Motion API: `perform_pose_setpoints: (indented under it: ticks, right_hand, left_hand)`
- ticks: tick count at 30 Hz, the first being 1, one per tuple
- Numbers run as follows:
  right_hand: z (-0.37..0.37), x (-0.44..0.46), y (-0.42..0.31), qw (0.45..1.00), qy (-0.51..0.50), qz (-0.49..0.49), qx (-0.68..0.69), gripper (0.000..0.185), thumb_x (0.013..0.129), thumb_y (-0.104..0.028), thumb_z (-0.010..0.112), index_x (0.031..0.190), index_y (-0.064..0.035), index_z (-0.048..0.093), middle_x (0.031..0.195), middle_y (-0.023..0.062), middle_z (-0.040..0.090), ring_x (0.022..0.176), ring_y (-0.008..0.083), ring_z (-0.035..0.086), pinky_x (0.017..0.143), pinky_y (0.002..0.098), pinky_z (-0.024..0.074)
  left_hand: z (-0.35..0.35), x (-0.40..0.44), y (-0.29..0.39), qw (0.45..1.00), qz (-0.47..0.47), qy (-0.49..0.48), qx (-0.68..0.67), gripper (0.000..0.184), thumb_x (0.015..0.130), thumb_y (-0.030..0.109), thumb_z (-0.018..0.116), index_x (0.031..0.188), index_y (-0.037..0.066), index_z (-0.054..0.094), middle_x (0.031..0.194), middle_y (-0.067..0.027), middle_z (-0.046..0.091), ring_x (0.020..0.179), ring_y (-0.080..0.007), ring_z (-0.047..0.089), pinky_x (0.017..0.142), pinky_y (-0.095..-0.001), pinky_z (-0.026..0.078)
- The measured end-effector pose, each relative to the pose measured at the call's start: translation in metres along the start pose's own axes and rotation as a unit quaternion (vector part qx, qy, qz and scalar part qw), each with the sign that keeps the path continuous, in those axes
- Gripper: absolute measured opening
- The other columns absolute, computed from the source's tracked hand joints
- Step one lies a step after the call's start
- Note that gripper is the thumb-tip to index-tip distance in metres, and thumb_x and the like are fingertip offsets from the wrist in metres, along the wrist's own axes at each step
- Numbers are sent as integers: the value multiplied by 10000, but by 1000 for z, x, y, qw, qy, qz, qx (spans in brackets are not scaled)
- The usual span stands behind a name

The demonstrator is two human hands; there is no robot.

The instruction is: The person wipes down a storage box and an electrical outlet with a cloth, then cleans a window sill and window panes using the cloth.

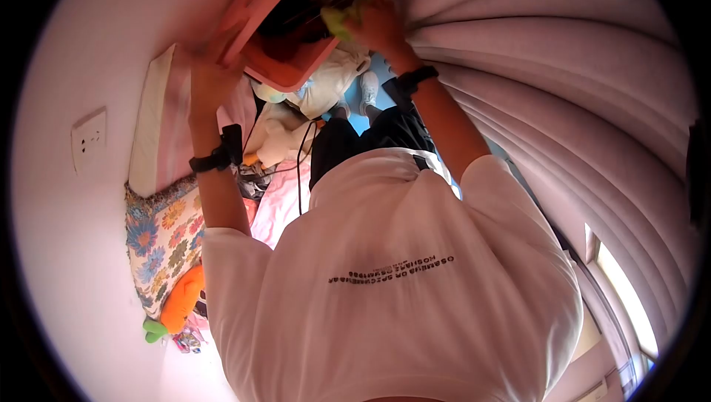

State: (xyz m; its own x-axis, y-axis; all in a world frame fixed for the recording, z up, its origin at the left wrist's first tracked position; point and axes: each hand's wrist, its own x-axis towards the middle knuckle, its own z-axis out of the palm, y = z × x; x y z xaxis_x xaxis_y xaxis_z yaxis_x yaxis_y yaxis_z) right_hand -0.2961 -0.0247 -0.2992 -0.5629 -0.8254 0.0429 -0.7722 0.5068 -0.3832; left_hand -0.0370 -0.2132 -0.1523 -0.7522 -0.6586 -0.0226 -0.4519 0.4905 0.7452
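At the top of the head view is a pinkish-red plastic bin [285, 72], with dark things inside that I cannot make out. Its lid [259, 6], or a raised panel like one, slants up along the left side. My left hand [213, 85] is closed at the lower end of this lid, its fingertips partly in shadow. Over the bin's right rim, my right hand [378, 26] grips a yellow-green cloth [339, 23]. Both wrists wear black bands.
A pale curtain [548, 24] hangs in folds on the right. Along the left wall, with its socket [89, 138], are a floral cloth [167, 220] and an orange carrot-shaped plush [181, 302]. Below the bin lie a pale plush [280, 135] and a black cable [300, 172].
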Motion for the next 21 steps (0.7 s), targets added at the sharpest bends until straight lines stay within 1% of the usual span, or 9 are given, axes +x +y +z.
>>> perform_pose_setpoints:
  ticks: [2, 4, 9, 11, 13, 16, 17, 19, 21]
  right_hand:
    - [-24, -34, -59, 1000, 13, -13, 1, 388, 787, -415, 691, 1055, -135, 702, 1172, 119, 602, 1142, 344, 571, 768, 454, 574]
    - [-15, -58, -89, 990, -126, -59, 25, 608, 760, -462, 740, 1204, -68, 613, 1311, 177, 498, 1217, 382, 507, 851, 487, 551]
    - [38, -91, -153, 978, -137, -145, 67, 423, 755, -325, 722, 1078, -58, 661, 1184, 144, 580, 1055, 350, 616, 709, 457, 581]
    - [40, -83, -153, 970, -153, -175, 67, 339, 755, -269, 698, 1011, -47, 683, 1151, 133, 601, 984, 341, 657, 672, 451, 579]
    - [28, -72, -152, 954, -249, -139, 93, 330, 752, -258, 694, 1018, -62, 697, 1212, 136, 622, 926, 312, 695, 662, 449, 576]
    - [6, -64, -111, 967, -85, -213, 111, 404, 750, -279, 720, 1123, -126, 700, 1280, 140, 610, 1113, 318, 627, 861, 464, 557]
    - [10, -57, -87, 974, -158, -143, 82, 445, 755, -279, 729, 1172, -127, 690, 1287, 148, 603, 1179, 338, 581, 938, 467, 529]
    - [-33, -42, -55, 984, -133, -104, 64, 450, 756, -271, 733, 1165, -89, 683, 1178, 185, 647, 1083, 375, 623, 908, 477, 529]
    - [-74, -29, -20, 987, -149, -58, 37, 443, 762, -247, 736, 1132, -11, 671, 1018, 236, 690, 959, 397, 671, 860, 453, 537]
  left_hand:
    - [-10, 12, 15, 971, 212, 92, 61, 458, 774, 21, 608, 1224, 58, 681, 1038, -111, 738, 788, -208, 704, 756, -317, 536]
    - [-21, 13, 18, 987, 132, 57, 79, 426, 799, 34, 631, 1222, 43, 680, 1024, -122, 735, 836, -176, 693, 754, -300, 531]
    - [-28, 17, 15, 998, 20, 5, 65, 403, 835, 53, 639, 1236, 32, 673, 1035, -133, 733, 943, -148, 669, 807, -300, 530]
    - [-22, 19, 17, 980, 171, 79, 68, 432, 737, 76, 641, 1162, 71, 712, 950, -166, 724, 803, -275, 706, 790, -356, 545]
    - [-15, 16, 3, 987, 142, 67, 46, 442, 739, 104, 652, 1177, 83, 708, 956, -165, 727, 818, -293, 707, 789, -370, 551]
    - [0, 3, -8, 984, 157, 74, 39, 459, 752, 154, 659, 1207, 109, 697, 982, -163, 729, 853, -321, 706, 793, -388, 563]
    - [6, -3, -10, 976, 198, 70, 60, 464, 762, 176, 655, 1221, 123, 690, 1001, -162, 728, 874, -330, 704, 798, -393, 569]
    - [35, -17, -21, 976, 171, 7, 131, 447, 793, 208, 642, 1229, 126, 688, 1084, -155, 718, 977, -308, 695, 826, -407, 574]
    - [60, -33, -12, 965, 232, 88, 90, 448, 825, 178, 631, 1268, 120, 666, 1129, -152, 700, 1022, -312, 677, 842, -415, 564]
